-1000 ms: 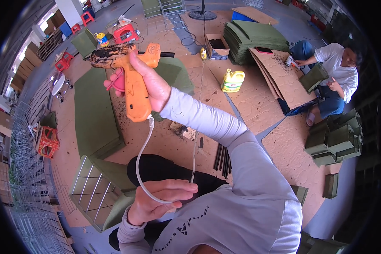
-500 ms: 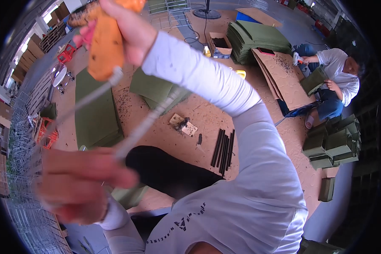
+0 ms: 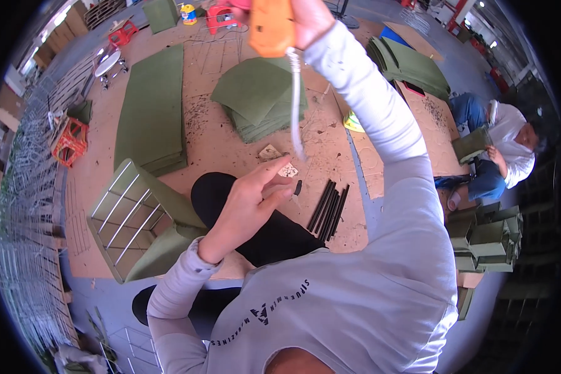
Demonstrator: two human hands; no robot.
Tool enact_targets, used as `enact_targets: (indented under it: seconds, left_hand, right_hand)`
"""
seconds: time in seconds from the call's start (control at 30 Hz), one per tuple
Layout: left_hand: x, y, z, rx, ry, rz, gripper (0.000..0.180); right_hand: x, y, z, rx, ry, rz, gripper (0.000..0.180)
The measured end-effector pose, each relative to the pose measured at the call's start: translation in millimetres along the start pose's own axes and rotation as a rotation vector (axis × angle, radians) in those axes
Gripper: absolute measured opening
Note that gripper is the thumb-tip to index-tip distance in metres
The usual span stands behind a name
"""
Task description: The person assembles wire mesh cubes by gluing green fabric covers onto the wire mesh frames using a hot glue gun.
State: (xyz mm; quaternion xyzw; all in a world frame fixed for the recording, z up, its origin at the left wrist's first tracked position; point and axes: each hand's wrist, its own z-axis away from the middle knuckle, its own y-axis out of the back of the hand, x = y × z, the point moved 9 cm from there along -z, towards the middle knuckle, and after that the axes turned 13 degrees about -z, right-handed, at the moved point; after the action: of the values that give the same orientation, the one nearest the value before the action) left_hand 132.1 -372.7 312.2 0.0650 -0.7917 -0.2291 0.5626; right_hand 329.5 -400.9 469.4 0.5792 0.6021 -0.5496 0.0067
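Note:
At the top edge my right hand (image 3: 310, 22) is wrapped round an orange glue gun (image 3: 271, 28), partly cut off by the picture. Its pale cord (image 3: 295, 106) hangs down toward my left hand (image 3: 254, 201), which is held over my dark-clad knee. The left fingers are stretched out with nothing visible between them. A green open box with metal wires across its mouth (image 3: 144, 215) lies tilted beside that knee. Several black sticks (image 3: 328, 210) lie on the cardboard to the right, near a small stained board (image 3: 270, 153).
Green sheets lie in a long stack (image 3: 149, 112) and a squarish stack (image 3: 255, 103) on the cardboard floor. At right a seated co-worker (image 3: 511, 134) holds a green piece, with green boxes (image 3: 489, 237) stacked nearby. Wire frames (image 3: 25, 249) and a red stool (image 3: 71, 142) stand left.
My right hand and the glue gun have moved right and up. My left hand, blurred at lower left before, is now over the knee with fingers extended. The green wire-fronted box now shows.

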Motion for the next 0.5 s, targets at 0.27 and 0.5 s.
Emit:
enact_targets:
  seconds: [0.27, 0.5]
  left_hand:
    - [-55.4, 89.0, 61.9, 0.195, 0.14, -0.24, 0.035]
    - [-123.2, 177.3, 185.0, 0.569, 0.501, -0.841, 0.036]
  right_hand:
    - [-47.1, 16.9, 40.3, 0.16, 0.11, 0.116, 0.041]
    - [7.7, 0.9, 34.5, 0.087, 0.081, -0.003, 0.044]
